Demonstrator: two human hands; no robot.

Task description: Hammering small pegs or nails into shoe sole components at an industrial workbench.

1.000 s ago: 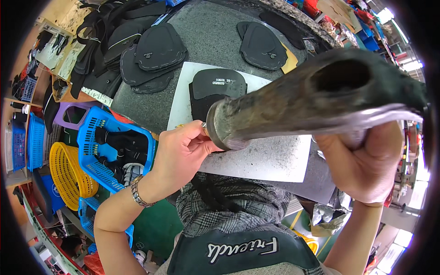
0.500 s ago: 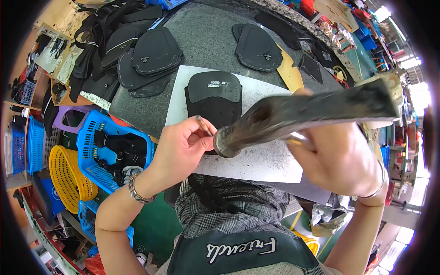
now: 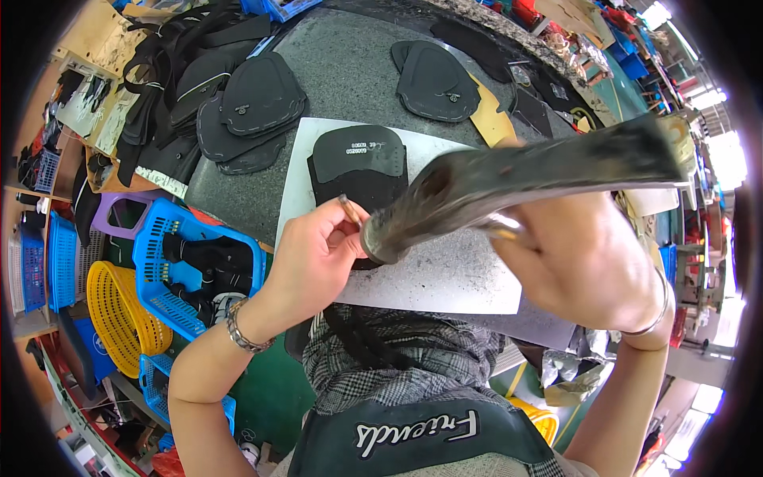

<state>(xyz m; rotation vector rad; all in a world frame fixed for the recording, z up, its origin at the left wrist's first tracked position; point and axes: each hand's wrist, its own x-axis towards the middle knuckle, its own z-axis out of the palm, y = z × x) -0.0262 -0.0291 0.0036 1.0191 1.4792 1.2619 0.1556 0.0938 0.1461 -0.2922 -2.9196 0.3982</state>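
A black padded piece point(image 3: 360, 155) with pale printing at its far end lies on a white board point(image 3: 465, 278). My left hand point(image 3: 306, 250) is closed at its near end, thumb and fingers pinched round a thin brownish rod point(image 3: 348, 208) whose kind I cannot make out. My right hand point(image 3: 584, 258) is closed on a dark, worn hammer point(image 3: 517, 187). The hammer's round face appears right beside my left fingertips and hides part of the black piece; whether they touch, I cannot tell. A slim silver-and-yellow thing point(image 3: 505, 226) shows at my right fingers.
Stacked black padded pieces point(image 3: 258, 95) lie at the far left of the grey table point(image 3: 342, 67), with more black pieces point(image 3: 437, 83) and a yellow sheet point(image 3: 491, 115) at the far right. Blue baskets point(image 3: 151, 266) and a yellow basket point(image 3: 119, 318) stand at the left.
The board and pieces appear slightly further left in the picture. The hammer has shifted a little left and up, its face still by my left fingertips. Both grips stay the same.
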